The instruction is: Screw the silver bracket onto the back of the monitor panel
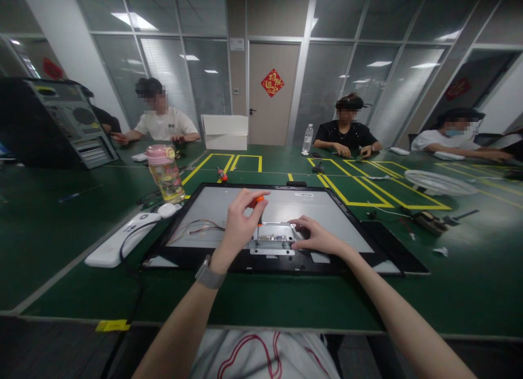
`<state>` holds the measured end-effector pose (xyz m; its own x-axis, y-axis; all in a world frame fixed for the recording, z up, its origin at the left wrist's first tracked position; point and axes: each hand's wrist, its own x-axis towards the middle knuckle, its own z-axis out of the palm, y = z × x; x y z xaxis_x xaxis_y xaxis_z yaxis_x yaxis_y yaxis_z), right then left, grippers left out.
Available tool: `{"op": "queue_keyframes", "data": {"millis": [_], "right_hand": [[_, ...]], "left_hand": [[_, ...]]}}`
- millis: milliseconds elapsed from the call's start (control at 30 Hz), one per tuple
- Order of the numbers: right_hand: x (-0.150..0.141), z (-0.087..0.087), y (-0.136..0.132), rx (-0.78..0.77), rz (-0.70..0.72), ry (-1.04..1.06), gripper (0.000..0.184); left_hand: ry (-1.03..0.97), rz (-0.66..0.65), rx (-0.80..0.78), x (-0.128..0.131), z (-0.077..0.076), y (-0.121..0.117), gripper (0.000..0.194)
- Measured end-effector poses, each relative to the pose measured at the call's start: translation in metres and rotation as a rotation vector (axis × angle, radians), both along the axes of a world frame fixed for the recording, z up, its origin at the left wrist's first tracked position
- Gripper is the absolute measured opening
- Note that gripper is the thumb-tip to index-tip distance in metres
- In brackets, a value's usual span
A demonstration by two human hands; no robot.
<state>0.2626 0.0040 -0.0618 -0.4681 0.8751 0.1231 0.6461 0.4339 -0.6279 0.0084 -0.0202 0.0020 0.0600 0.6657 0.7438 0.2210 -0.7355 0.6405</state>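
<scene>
A monitor panel [278,199] with a black frame lies on the green table in front of me. Near its front edge sits a metal bracket [272,251] with connector ports. My left hand [244,218] is closed around an orange-handled screwdriver [260,200], held upright with its shaft down at the bracket's left side. The tip is too small to make out. My right hand [316,236] rests at the bracket's right end, thumb and fingers curled against its edge. Thin wires [200,225] run across the panel left of the bracket.
A white power strip [122,240] and pink-lidded bottle [164,172] stand left, a computer case [61,123] farther back. At right lie a black flat panel [394,247], a small dark device [427,222] and a white round grille [439,182]. Several people sit across the table.
</scene>
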Motion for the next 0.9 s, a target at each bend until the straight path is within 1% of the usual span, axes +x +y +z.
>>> {"op": "queue_keyframes", "data": {"millis": [67, 100, 133, 167, 267, 333, 500, 533, 667, 700, 833, 900], "right_hand": [[0.000, -0.001, 0.000, 0.000, 0.003, 0.002, 0.065], [0.000, -0.001, 0.001, 0.003, 0.005, 0.001, 0.065], [0.000, -0.001, 0.001, 0.007, 0.008, -0.001, 0.064], [0.001, -0.002, 0.001, 0.011, 0.009, -0.005, 0.064], [0.001, -0.002, 0.002, 0.011, 0.008, -0.014, 0.063], [0.001, -0.002, 0.002, 0.001, 0.007, -0.012, 0.064], [0.001, -0.001, 0.001, -0.016, 0.004, -0.017, 0.065], [0.001, -0.001, 0.001, -0.015, 0.002, -0.015, 0.065], [0.001, -0.001, 0.002, -0.020, 0.003, -0.014, 0.066], [0.001, 0.000, 0.002, -0.023, 0.003, -0.016, 0.066], [0.001, 0.000, 0.001, -0.021, 0.003, -0.012, 0.067], [0.001, 0.000, 0.001, -0.018, 0.004, -0.010, 0.066]], "left_hand": [[-0.050, -0.107, -0.096, 0.000, 0.000, 0.000, 0.024], [-0.078, -0.139, -0.130, -0.001, 0.000, 0.001, 0.027], [-0.100, -0.140, -0.139, -0.001, 0.000, 0.002, 0.028], [-0.114, -0.110, -0.123, -0.001, 0.000, 0.003, 0.027], [-0.103, 0.051, -0.036, -0.002, 0.001, 0.005, 0.015], [-0.103, 0.093, -0.042, -0.003, 0.001, 0.007, 0.013], [-0.198, -0.051, -0.175, -0.004, 0.000, 0.010, 0.024], [-0.206, -0.052, -0.173, -0.004, 0.000, 0.010, 0.024], [-0.180, 0.050, -0.097, -0.004, 0.000, 0.011, 0.012], [-0.177, 0.052, -0.102, -0.005, 0.000, 0.012, 0.012], [-0.244, -0.062, -0.206, -0.007, 0.000, 0.013, 0.026], [-0.260, -0.057, -0.207, -0.008, 0.000, 0.013, 0.028]]}}
